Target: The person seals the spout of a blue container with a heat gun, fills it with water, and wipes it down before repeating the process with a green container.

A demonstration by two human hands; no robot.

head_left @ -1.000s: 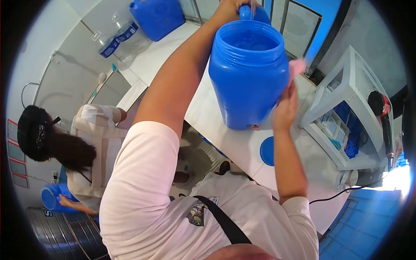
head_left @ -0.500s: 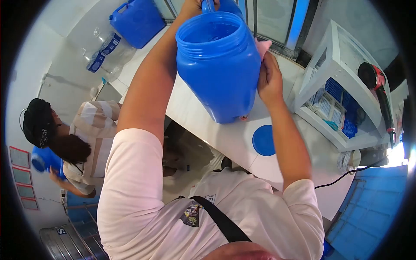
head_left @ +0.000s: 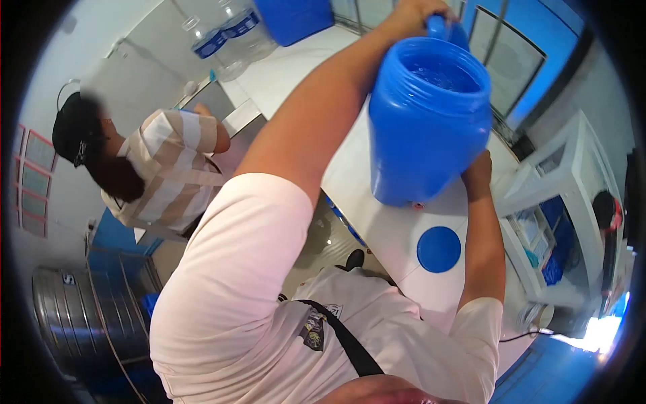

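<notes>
A large blue plastic jug [head_left: 431, 135] with a wide threaded mouth stands tilted over the white counter, uncapped; its inside looks glossy. At the top, my left hand [head_left: 424, 10] is closed round its handle. My right hand [head_left: 478, 170] is beside the jug's lower right side, its fingers hidden behind the jug. Whether it holds anything now is out of sight. Low on the jug's near face is a small reddish fitting [head_left: 418, 205]. A round blue lid [head_left: 439, 249] lies flat on the counter, left of my right forearm.
Clear plastic bottles [head_left: 241, 28] and another blue container [head_left: 293, 17] stand at the back left. A white shelf unit [head_left: 572, 161] holds small items on the right. A person [head_left: 168, 161] in a striped top works at left, above a steel tank [head_left: 74, 310].
My view has swung left, so things sit further right. The pink cloth seen in my right hand has gone out of sight behind the jug, as that hand moved lower along its side.
</notes>
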